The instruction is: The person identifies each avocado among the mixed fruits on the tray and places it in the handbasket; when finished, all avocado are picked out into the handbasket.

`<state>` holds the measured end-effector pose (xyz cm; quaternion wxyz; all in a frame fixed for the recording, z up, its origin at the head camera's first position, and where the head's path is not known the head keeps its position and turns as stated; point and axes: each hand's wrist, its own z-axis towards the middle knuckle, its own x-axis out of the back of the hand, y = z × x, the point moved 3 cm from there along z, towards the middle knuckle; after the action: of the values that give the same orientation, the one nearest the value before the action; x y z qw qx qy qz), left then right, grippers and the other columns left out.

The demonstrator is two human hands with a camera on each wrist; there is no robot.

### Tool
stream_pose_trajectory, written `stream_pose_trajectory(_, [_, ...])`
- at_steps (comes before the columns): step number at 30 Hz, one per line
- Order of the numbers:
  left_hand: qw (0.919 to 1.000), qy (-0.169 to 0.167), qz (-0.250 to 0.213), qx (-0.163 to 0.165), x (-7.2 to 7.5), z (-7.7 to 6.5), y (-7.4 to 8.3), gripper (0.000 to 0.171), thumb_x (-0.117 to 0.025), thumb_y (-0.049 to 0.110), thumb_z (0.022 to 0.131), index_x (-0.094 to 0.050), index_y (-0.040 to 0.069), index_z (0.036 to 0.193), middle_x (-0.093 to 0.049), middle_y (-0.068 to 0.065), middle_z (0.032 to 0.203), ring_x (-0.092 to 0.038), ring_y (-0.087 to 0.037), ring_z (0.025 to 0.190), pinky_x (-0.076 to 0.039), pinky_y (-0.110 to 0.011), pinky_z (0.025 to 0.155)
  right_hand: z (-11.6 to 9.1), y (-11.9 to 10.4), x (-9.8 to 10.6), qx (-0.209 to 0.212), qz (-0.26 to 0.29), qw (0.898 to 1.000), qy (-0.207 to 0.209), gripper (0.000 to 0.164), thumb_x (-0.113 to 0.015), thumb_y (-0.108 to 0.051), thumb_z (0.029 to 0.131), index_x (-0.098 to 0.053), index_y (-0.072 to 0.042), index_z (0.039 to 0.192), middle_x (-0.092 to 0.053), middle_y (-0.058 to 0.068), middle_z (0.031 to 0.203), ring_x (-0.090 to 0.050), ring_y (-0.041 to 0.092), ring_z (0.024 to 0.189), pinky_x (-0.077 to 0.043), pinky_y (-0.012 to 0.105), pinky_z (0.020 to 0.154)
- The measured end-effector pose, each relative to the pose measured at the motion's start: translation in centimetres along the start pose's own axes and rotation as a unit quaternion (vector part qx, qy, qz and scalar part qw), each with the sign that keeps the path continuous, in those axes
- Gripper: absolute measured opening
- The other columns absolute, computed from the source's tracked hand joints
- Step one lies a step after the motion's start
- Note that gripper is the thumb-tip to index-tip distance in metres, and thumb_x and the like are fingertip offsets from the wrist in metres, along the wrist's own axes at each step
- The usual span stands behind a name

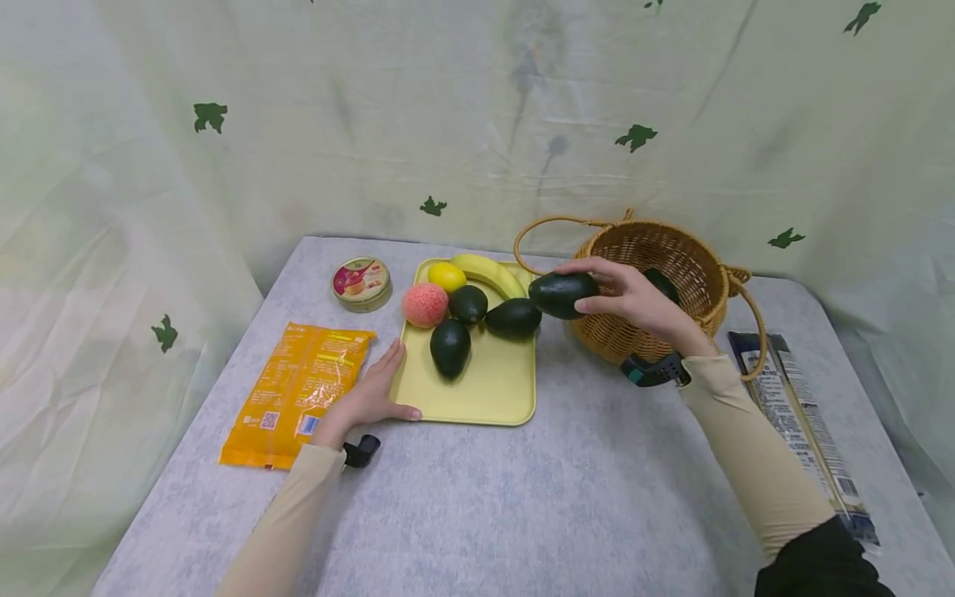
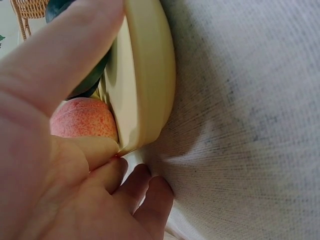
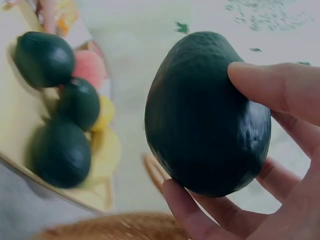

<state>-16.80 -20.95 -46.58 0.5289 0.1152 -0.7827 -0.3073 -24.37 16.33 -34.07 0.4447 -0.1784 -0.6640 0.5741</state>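
In the head view my right hand (image 1: 636, 300) holds a dark green avocado (image 1: 559, 295) between thumb and fingers, over the gap between tray and basket. The right wrist view shows the avocado (image 3: 206, 117) whole, fingertips against its skin. My left hand (image 1: 371, 396) touches the near left corner of a yellow tray (image 1: 492, 394), fingers along its left side and thumb at the near edge. On the tray lie three avocados (image 1: 451, 348), a peach (image 1: 425, 305), a lemon (image 1: 446, 276) and a banana (image 1: 488, 272). Another dark green fruit (image 1: 662, 285) shows inside the wicker basket (image 1: 619, 338).
A round tin (image 1: 361, 283) stands left of the tray's far end. An orange packet (image 1: 294, 398) lies beside my left hand. Right of the basket, partly under its handle (image 1: 759, 340), lies a dark, printed packet (image 1: 809, 439). A pale curtain (image 1: 477, 124) hangs behind the table.
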Motion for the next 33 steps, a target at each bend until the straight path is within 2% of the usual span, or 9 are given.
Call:
stream_pose_trajectory(6, [1.0, -0.002, -0.001, 0.003, 0.0, 0.0, 0.1, 0.115, -0.083, 0.034, 0.075, -0.007, -0.013, 0.147, 0.0, -0.029, 0.155, -0.007, -0.043, 0.141, -0.012, -0.053, 0.113, -1.4, -0.7, 3.5, -0.044, -0.016, 0.997, 0.059, 0.049, -0.066, -0.017, 0.092, -0.052, -0.02, 0.139, -0.045, 0.003, 0.139, -0.05, 0.03, 0.116, -0.046, 0.044, 0.084])
stream_pose_trajectory(12, [1.0, -0.003, -0.003, 0.009, -0.1, -0.2, 0.2, 0.115, -0.082, 0.034, 0.075, -0.007, -0.012, 0.148, 0.0, -0.028, 0.155, -0.007, -0.042, 0.142, -0.012, -0.052, 0.113, -2.4, -0.5, 6.5, -0.083, -0.024, 0.993, 0.086, 0.05, -0.065, -0.024, 0.093, -0.049, -0.024, 0.141, -0.039, 0.0, 0.144, -0.047, 0.024, 0.119, -0.047, 0.036, 0.085])
stream_pose_trajectory(17, [0.9999, -0.003, -0.002, 0.01, 0.0, -0.2, 0.3, 0.115, -0.082, 0.034, 0.075, -0.007, -0.012, 0.147, 0.0, -0.028, 0.155, -0.007, -0.043, 0.141, -0.012, -0.053, 0.112, -2.5, 0.7, 8.3, -0.097, -0.036, 0.99, 0.1, 0.051, -0.063, -0.023, 0.094, -0.047, -0.022, 0.142, -0.039, 0.003, 0.144, -0.047, 0.023, 0.117, -0.048, 0.027, 0.081])
stream_pose_trajectory(22, [0.9999, -0.004, -0.002, 0.014, -0.1, -0.1, 0.2, 0.115, -0.082, 0.034, 0.075, -0.007, -0.012, 0.148, 0.0, -0.027, 0.155, -0.007, -0.043, 0.141, -0.012, -0.053, 0.113, -2.3, 2.4, 9.2, -0.128, -0.06, 0.985, 0.1, 0.05, -0.063, -0.021, 0.094, -0.047, -0.015, 0.142, -0.039, 0.007, 0.141, -0.05, 0.025, 0.111, -0.049, 0.026, 0.077])
stream_pose_trajectory(26, [0.9999, -0.006, 0.0, 0.01, -0.1, -0.1, 0.2, 0.115, -0.082, 0.035, 0.075, -0.007, -0.012, 0.148, 0.0, -0.028, 0.155, -0.008, -0.043, 0.141, -0.012, -0.053, 0.113, -1.8, 3.8, 9.9, -0.158, -0.085, 0.98, 0.088, 0.052, -0.063, -0.02, 0.094, -0.045, -0.012, 0.142, -0.034, 0.009, 0.145, -0.05, 0.028, 0.109, -0.05, 0.026, 0.077])
stream_pose_trajectory(30, [1.0, -0.006, -0.001, 0.007, 0.0, -0.1, 0.2, 0.114, -0.082, 0.034, 0.075, -0.007, -0.013, 0.147, 0.001, -0.028, 0.155, -0.007, -0.043, 0.141, -0.012, -0.053, 0.112, -0.8, 4.5, 10.3, -0.171, -0.095, 0.978, 0.068, 0.052, -0.063, -0.018, 0.094, -0.045, -0.01, 0.142, -0.028, 0.01, 0.149, -0.047, 0.028, 0.11, -0.049, 0.032, 0.082])
stream_pose_trajectory(33, [1.0, -0.005, -0.003, 0.008, 0.0, -0.1, 0.2, 0.114, -0.082, 0.034, 0.075, -0.007, -0.012, 0.147, 0.001, -0.028, 0.155, -0.007, -0.043, 0.141, -0.012, -0.053, 0.113, 0.0, 4.8, 10.4, -0.175, -0.101, 0.978, 0.055, 0.051, -0.062, -0.014, 0.094, -0.045, -0.008, 0.141, -0.028, 0.012, 0.15, -0.046, 0.028, 0.111, -0.047, 0.04, 0.086])
